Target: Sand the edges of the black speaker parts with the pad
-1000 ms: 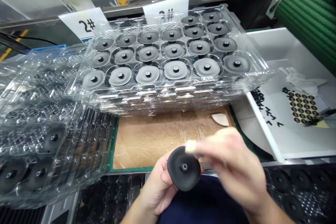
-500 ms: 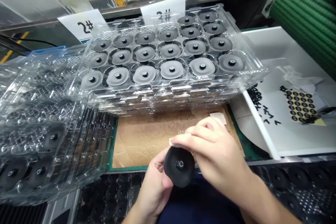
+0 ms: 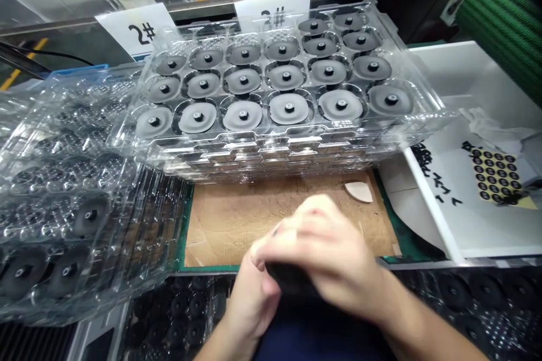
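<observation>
Left hand (image 3: 253, 293) curled mostly closed at the left edge of a black disc (image 3: 288, 276), thumb near the rim, other fingers largely hidden. Right hand (image 3: 328, 251) arched over the same disc from above, blurred, fingers bent; cannot tell whether gripping or merely covering. Lies between both palms, close to dark blue clothing (image 3: 324, 330), with most of the face out of sight beneath the right fingers. Judging by similar discs (image 3: 243, 124) well ahead of both hands, each with a central stud, probably light, thin and fairly stiff, perhaps slightly rubbery; looks matt, so unlikely to slip but likely to show smudges or scuffs. Best held by the rim, thumb opposite fingers, sparing the broad face. Just ahead of the hands, a cardboard sheet (image 3: 228, 220); on it, beyond the right hand, a pale wedge-shaped piece (image 3: 359, 192). Farther ahead, stacked clear plastic trays (image 3: 254, 149) bearing those similar discs. Left of the left hand, another tray stack (image 3: 148, 220). Right of the right hand, a white bin (image 3: 435, 210) with a sticker sheet (image 3: 497, 175) and small black pieces (image 3: 421, 156).
</observation>
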Tool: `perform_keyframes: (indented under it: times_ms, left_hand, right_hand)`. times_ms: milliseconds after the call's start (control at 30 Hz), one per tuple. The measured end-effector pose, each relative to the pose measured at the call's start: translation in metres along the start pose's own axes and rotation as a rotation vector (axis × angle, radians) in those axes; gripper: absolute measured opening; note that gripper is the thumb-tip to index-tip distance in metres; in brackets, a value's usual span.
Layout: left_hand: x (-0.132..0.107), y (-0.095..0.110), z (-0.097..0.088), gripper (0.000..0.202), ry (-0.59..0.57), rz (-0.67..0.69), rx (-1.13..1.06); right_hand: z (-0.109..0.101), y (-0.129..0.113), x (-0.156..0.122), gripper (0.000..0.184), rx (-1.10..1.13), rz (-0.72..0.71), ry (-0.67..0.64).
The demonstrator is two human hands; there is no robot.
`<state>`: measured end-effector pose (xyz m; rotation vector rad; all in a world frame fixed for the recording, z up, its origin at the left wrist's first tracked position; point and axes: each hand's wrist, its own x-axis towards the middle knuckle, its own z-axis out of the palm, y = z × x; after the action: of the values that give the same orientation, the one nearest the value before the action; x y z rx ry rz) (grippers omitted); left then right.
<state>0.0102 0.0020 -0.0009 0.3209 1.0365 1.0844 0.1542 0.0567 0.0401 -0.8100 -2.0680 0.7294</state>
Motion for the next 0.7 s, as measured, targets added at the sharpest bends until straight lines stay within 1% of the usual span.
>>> perform_keyframes:
  times_ms: [100,133,167,233,300,333,400,467,500,533,567,600,633,667,700]
  left_hand:
    - [0.001,0.004,0.000,0.068,0.020,-0.024,-0.080]
    - [0.001,0.005,-0.001,0.070,0.035,-0.037,-0.114]
    - [0.001,0.007,-0.002,0.070,0.050,-0.046,-0.144]
    - [0.001,0.009,-0.004,0.066,0.060,-0.046,-0.176]
    - [0.002,0.010,-0.005,0.062,0.059,-0.044,-0.185]
    - [0.002,0.010,-0.006,0.061,0.058,-0.047,-0.186]
    - [0.003,0.010,-0.006,0.061,0.057,-0.053,-0.191]
    - [0.003,0.008,-0.005,0.062,0.057,-0.051,-0.200]
    - [0.002,0.008,-0.005,0.063,0.051,-0.043,-0.207]
    - [0.002,0.007,-0.006,0.064,0.041,-0.042,-0.212]
    - [0.002,0.006,-0.007,0.064,0.028,-0.051,-0.211]
    - [0.001,0.006,-0.008,0.063,0.021,-0.060,-0.205]
    - [0.001,0.005,-0.010,0.062,0.022,-0.066,-0.196]
    - [0.000,0.005,-0.012,0.061,0.031,-0.072,-0.188]
    - [-0.001,0.005,-0.013,0.060,0.048,-0.073,-0.181]
  right_hand:
    - [0.011,0.033,-0.018,0.021,-0.117,0.376,0.003]
    - [0.018,0.043,-0.029,0.020,-0.144,0.462,-0.016]
    - [0.027,0.052,-0.041,0.019,-0.148,0.511,-0.046]
    - [0.045,0.062,-0.066,0.020,-0.108,0.540,-0.105]
    - [0.058,0.064,-0.084,0.020,-0.061,0.569,-0.136]
    - [0.059,0.063,-0.087,0.020,-0.043,0.589,-0.133]
    - [0.053,0.054,-0.080,0.022,-0.021,0.633,-0.091]
    - [0.040,0.036,-0.059,0.023,0.003,0.654,0.013]
    - [0.032,0.025,-0.046,0.023,0.020,0.639,0.065]
    - [0.026,0.014,-0.033,0.021,0.058,0.591,0.153]
    - [0.021,0.002,-0.022,0.020,0.095,0.493,0.179]
    - [0.018,-0.008,-0.012,0.021,0.123,0.402,0.164]
    - [0.016,-0.016,-0.004,0.021,0.159,0.341,0.103]
    - [0.015,-0.022,0.001,0.022,0.191,0.315,-0.003]
    - [0.015,-0.025,0.004,0.022,0.217,0.320,-0.122]
